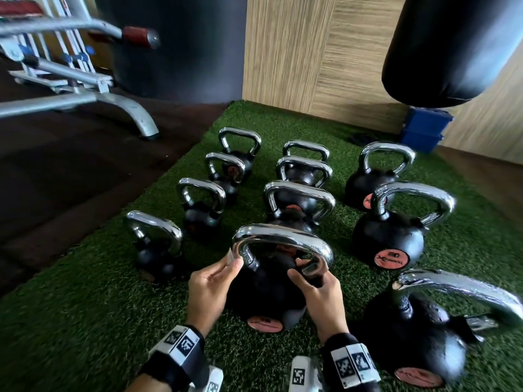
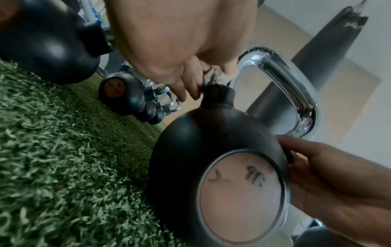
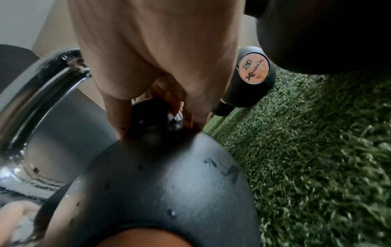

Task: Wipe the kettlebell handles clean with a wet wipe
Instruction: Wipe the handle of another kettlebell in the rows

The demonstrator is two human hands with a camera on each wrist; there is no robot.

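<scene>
Head view: the nearest kettlebell (image 1: 266, 290) is sat on green turf (image 1: 85, 321), chrome handle (image 1: 283, 239) arching up top, its bar running left to right. A wet wipe (image 1: 230, 257) is pinched in the left hand (image 1: 209, 290) right against the handle's left leg. The right leg's base is gripped by the curled fingers of the right hand (image 1: 319, 292). More kettlebells (image 1: 387, 236) are lined up behind.

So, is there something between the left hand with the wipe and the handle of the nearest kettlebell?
Nothing visible does. The left hand pinches the wet wipe right at the left leg of the chrome handle. The right hand holds the handle's other leg. Neighbouring kettlebells stand apart on the green turf.
</scene>
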